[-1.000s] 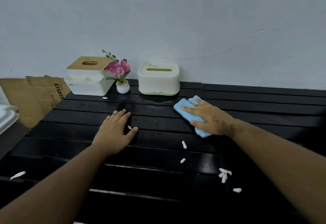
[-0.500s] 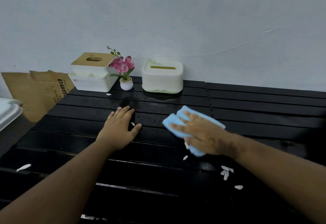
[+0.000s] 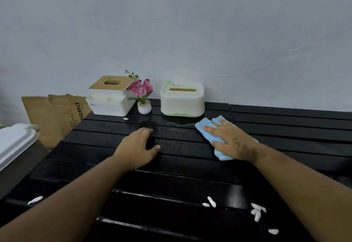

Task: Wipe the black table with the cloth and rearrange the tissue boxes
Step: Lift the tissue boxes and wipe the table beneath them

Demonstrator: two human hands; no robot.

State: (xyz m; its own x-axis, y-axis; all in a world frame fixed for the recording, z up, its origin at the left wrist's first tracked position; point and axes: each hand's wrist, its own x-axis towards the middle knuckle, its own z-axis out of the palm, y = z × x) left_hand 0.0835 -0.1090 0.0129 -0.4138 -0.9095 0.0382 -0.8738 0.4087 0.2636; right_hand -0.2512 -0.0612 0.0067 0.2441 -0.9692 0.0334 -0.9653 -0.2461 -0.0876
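While the right hand [image 3: 231, 142] lies palm-down on the blue cloth [image 3: 208, 127], its fingers are spread flat and loose across the fabric, pressing it onto the black table [image 3: 285, 127] rather than pinching or bunching it. The cloth shows beyond the fingertips toward the wall and again under the heel of the palm, so the hand covers its middle. It lies just in front of the rounded cream tissue box [image 3: 182, 100] with the green base, near it but not touching.

The left hand [image 3: 136, 146] rests on the slatted tabletop near the centre, holding nothing. Its fingers are curled downward with the tips against the wood and the thumb stretched out to the side, flat on a slat.

Against the wall at the table's far edge stand the two tissue boxes: the white one with the wooden lid [image 3: 111, 97] at the left corner and the cream one to its right. Between them sits a small white pot with a pink flower [image 3: 143, 97], close to both. Small white scraps [image 3: 257, 211] lie scattered on the near slats, with one more beside the white box. Off the left edge of the table lean a sheet of cardboard [image 3: 55, 114] and a white lidded bin [image 3: 15, 142].
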